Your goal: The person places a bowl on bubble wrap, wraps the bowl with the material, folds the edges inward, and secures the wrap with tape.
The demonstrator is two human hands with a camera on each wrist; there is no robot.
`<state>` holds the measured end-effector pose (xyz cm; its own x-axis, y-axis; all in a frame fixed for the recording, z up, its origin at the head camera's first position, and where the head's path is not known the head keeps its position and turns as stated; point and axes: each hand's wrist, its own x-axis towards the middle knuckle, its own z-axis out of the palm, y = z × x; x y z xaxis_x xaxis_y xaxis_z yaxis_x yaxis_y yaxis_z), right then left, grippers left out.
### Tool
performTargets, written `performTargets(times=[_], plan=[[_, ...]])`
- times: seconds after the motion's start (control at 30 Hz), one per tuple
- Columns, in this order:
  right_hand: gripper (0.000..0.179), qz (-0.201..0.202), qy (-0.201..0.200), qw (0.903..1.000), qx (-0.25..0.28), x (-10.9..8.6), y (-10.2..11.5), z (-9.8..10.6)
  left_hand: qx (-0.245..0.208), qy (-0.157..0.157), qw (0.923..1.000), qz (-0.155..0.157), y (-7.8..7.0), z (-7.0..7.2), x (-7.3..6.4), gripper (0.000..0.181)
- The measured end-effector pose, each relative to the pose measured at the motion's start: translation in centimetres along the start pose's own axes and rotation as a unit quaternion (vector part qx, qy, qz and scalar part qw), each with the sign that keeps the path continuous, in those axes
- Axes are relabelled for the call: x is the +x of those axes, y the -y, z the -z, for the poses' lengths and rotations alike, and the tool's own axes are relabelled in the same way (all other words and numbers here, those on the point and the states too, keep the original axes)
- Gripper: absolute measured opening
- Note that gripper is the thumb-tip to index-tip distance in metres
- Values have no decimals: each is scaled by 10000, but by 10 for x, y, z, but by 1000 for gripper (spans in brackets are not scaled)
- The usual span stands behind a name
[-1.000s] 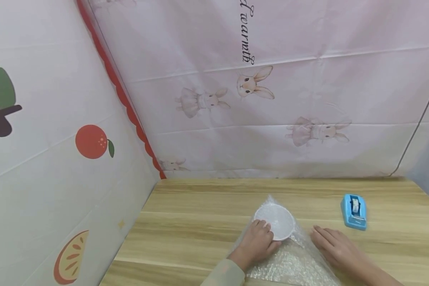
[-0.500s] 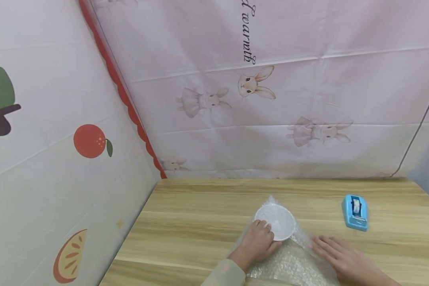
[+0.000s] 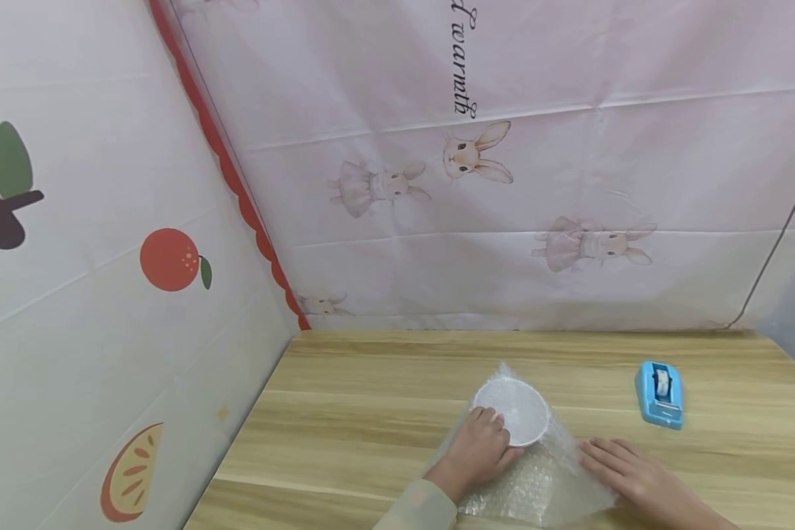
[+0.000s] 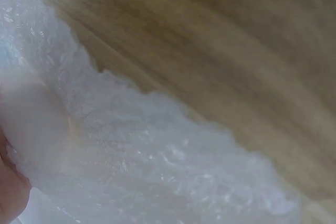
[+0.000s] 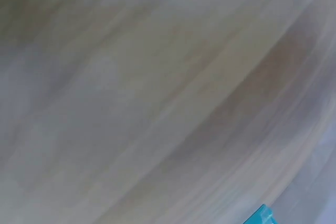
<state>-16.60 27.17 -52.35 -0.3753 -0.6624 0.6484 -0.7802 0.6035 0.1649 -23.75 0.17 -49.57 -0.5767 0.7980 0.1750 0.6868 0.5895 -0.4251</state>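
Observation:
A white round bowl (image 3: pixel 520 411) stands on a sheet of clear bubble wrap (image 3: pixel 513 489), near the sheet's far corner. My left hand (image 3: pixel 475 449) holds the bowl's near-left rim, its fingers bent over the edge and the thumb along the near side. Bubble wrap (image 4: pixel 157 140) fills much of the left wrist view, with part of the left hand (image 4: pixel 11 192) at its lower left. At the sheet's right edge lies my right hand (image 3: pixel 636 475), fingers extended and touching the wrap. Its fingertips' underside is hidden, and the right wrist view does not show the hand.
A blue tape dispenser (image 3: pixel 659 395) with a roll in it stands to the right, beyond the right hand; its corner (image 5: pixel 262 216) shows in the right wrist view. The wooden table (image 3: pixel 371 383) meets a pink printed cloth at the back and a fruit-print cloth at the left.
My right hand has come slightly nearer to me along the sheet's right edge. The wrap's near-right corner has shifted up and inward. The left hand and bowl have hardly moved.

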Motion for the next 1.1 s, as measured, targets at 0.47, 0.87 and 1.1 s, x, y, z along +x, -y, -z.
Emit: performTargets(times=[0.47,0.87,1.1], plan=[[48,-525,-836,9951,-113,30,3,-10,-2,257,9997,29,-1,4,2,46],[49,-1085,-1129,9870,355,65,6,-22,16,2,10000,35,-1,-1,2,43],[30,-1580,-1187,9776,725,79,6,-29,41,-162,9999,-21,1,-3,2,43]])
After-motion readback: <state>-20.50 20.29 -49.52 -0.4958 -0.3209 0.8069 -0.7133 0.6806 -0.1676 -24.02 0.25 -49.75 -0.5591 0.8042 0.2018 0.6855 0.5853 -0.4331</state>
